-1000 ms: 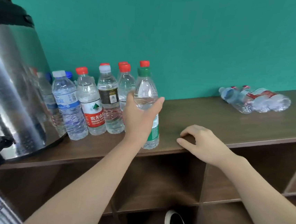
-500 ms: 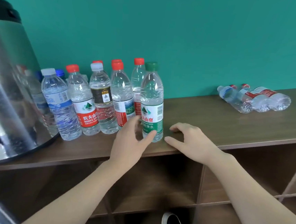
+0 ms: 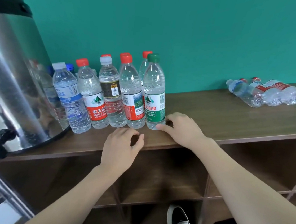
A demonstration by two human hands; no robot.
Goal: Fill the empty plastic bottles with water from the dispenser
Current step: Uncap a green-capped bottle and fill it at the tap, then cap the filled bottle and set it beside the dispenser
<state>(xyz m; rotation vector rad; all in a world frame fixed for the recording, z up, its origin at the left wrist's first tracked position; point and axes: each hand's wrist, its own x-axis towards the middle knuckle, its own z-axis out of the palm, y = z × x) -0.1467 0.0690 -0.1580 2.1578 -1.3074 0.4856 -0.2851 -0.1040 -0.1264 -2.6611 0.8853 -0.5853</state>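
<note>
Left hand (image 3: pixel 122 145) hovers at the shelf (image 3: pixel 215 118) edge, fingers loosely curled, holding nothing. Right hand (image 3: pixel 181 128) rests flat, relaxed, fingertip touching the green-capped bottle (image 3: pixel 154 96). Beside it: 1 red label reading "NONGFU SPRING" (image 3: pixel 97 109). Empty bottles (image 3: pixel 266 93) lie far right.

This looks like an office break corner or staff room. A long brown wood-grain shelf unit (image 3: pixel 233 118) with open cubbies stands against a flat teal painted wall (image 3: pixel 187 34), and a large stainless-steel water dispenser (image 3: pixel 14 81) sits at its left end.
</note>
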